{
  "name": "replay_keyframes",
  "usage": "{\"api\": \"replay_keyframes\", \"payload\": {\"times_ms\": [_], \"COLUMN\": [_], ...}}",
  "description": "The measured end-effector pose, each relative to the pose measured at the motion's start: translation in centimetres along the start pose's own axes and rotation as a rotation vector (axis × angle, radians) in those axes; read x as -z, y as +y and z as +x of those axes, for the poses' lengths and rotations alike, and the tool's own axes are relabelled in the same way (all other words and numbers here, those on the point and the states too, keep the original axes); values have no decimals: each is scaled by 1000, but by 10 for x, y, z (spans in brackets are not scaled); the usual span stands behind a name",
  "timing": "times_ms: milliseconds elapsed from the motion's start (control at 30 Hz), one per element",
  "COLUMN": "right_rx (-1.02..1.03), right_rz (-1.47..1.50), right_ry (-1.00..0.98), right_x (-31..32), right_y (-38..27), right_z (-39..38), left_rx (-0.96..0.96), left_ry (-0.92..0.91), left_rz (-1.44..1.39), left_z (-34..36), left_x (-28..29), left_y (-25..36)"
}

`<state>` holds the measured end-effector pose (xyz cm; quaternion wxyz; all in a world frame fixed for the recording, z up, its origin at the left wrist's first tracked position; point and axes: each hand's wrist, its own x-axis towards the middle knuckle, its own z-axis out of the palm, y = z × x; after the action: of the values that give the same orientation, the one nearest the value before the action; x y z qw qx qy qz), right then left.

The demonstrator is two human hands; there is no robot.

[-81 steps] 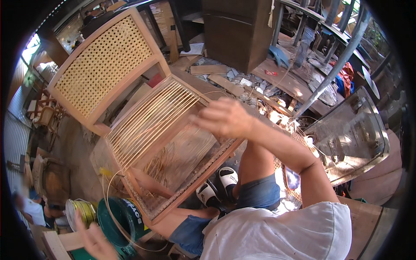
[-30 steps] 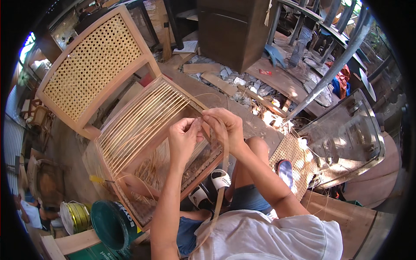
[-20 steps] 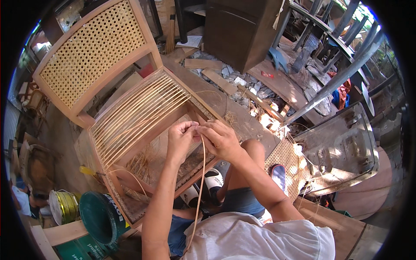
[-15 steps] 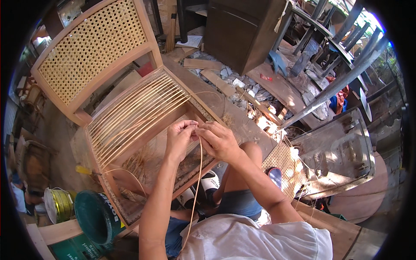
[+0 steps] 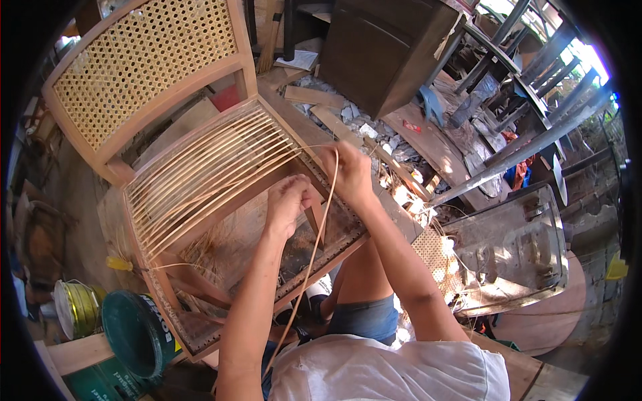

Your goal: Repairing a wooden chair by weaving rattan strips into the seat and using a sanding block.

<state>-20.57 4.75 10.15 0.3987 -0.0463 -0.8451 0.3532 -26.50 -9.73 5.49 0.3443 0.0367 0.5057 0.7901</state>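
Note:
A wooden chair with a caned back (image 5: 144, 67) has many parallel cane strands (image 5: 207, 170) across the rear of its seat frame (image 5: 319, 255). My right hand (image 5: 348, 175) pinches a long cane strand (image 5: 309, 267) above the seat's right rail; the strand hangs down toward my shirt. My left hand (image 5: 289, 200) is closed over the seat opening, just left of that strand and apart from my right hand; whether anything is in its fingers is hidden. A yellow-handled tool (image 5: 120, 264) sits at the seat's left rail, with a thin cane strand running from near it.
A green bucket (image 5: 134, 334) and yellow can (image 5: 77, 307) stand at lower left. A dark cabinet (image 5: 374, 53) and debris (image 5: 354, 113) lie beyond the chair. A metal pole (image 5: 501, 164), stacked furniture, a grimy panel (image 5: 508, 247) and woven cane sheet (image 5: 431, 260) occupy the right.
My hands, earlier pinched together on the strand, have separated. My right hand has risen toward the right rail, drawing the strand up; my left hand stays closed over the opening.

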Motion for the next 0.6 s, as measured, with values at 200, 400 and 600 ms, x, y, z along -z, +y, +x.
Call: {"api": "replay_keyframes", "payload": {"times_ms": [200, 400, 600], "right_rx": [-42, -88, -133], "right_rz": [-78, -106, -117], "right_ry": [-82, -72, -71], "right_x": [-15, -24, -26], "right_y": [17, 13, 8], "right_z": [23, 18, 19], "left_rx": [-193, -106, -78], "left_ry": [-26, -80, -97], "left_rz": [1051, 1228, 1267], "left_z": [3, 7, 2], "left_x": [5, 5, 5], "left_y": [-19, -18, -12]}}
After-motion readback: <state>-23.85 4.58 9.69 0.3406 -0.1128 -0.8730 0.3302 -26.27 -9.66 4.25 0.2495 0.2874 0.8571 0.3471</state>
